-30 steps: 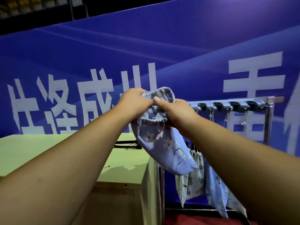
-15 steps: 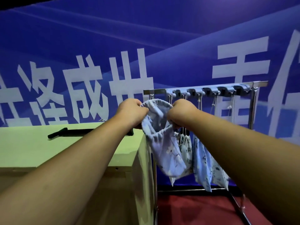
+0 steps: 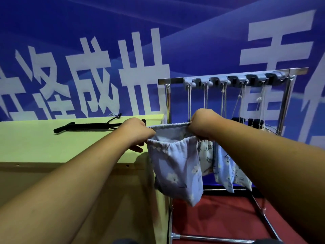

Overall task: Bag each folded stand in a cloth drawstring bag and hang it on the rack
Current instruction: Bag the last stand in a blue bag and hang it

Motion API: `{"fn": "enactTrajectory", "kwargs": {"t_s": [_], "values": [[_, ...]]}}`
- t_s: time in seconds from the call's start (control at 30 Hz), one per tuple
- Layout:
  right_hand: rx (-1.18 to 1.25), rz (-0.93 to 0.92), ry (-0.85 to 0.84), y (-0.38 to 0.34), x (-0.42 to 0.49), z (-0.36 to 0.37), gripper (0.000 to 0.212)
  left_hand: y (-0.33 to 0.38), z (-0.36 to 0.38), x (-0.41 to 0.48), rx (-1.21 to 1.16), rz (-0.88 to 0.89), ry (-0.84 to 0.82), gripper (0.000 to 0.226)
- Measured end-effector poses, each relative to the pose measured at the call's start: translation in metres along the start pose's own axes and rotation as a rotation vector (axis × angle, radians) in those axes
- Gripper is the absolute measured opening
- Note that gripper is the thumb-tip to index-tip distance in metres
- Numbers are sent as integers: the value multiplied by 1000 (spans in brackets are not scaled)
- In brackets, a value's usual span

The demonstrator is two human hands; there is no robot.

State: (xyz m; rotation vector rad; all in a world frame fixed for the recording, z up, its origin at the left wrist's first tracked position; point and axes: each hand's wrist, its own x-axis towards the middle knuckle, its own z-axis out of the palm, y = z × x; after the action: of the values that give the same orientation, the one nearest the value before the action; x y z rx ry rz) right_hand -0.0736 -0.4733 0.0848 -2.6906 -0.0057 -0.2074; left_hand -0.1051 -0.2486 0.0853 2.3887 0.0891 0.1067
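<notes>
The blue floral drawstring bag [image 3: 175,166] hangs in the air just off the table's right end, in front of the rack. Its mouth is now pulled wide, where half a second ago it was bunched. The left hand [image 3: 136,132] and right hand [image 3: 204,126] each pinch the rim with curled fingers, farther apart than before. The folded black stand [image 3: 88,125] lies on the green table [image 3: 35,147] beyond the left hand. Other bags [image 3: 224,165] hang by cords from the rack [image 3: 175,81].
</notes>
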Motion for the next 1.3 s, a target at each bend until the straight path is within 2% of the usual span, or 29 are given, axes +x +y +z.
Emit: {"fn": "enactTrajectory", "kwargs": {"t_s": [0.13,0.37,0.43,0.53,0.67,0.73,0.8,0.9,1.0,1.03,1.13,1.2,1.3], "values": [[-96,-37,-124,-15,2,16,26,-22,-9,-2,93,-26,-97,13],[-131,-171,-381,-57,4,51,24,-66,-27,-9,205,-30,-206,9],[-157,-194,-456,-70,6,64,25,-78,-33,-13,278,-67,-196,6],[-301,-259,-538,-94,3,76,34,-97,-45,-18,381,-155,-195,16],[-470,-308,-595,-118,3,91,34,-123,-65,-29,334,-278,-307,33],[-494,-273,-704,-126,9,95,40,-129,-75,-35,336,-311,-404,32],[-479,-252,-782,-132,14,96,35,-131,-79,-43,390,-354,-490,24],[-353,-280,-850,-149,15,102,35,-145,-83,-45,464,-463,-526,22],[-337,-355,-745,-166,13,111,31,-159,-86,-42,447,-572,-439,15],[-349,-393,-686,-170,13,114,38,-163,-87,-42,432,-592,-395,16],[-370,-477,-529,-176,13,119,46,-168,-86,-41,394,-567,-280,24],[-353,-490,-485,-179,12,122,50,-173,-87,-37,312,-531,-211,20],[-261,-488,-468,-184,8,123,75,-178,-88,-33,187,-491,-148,12]]}}
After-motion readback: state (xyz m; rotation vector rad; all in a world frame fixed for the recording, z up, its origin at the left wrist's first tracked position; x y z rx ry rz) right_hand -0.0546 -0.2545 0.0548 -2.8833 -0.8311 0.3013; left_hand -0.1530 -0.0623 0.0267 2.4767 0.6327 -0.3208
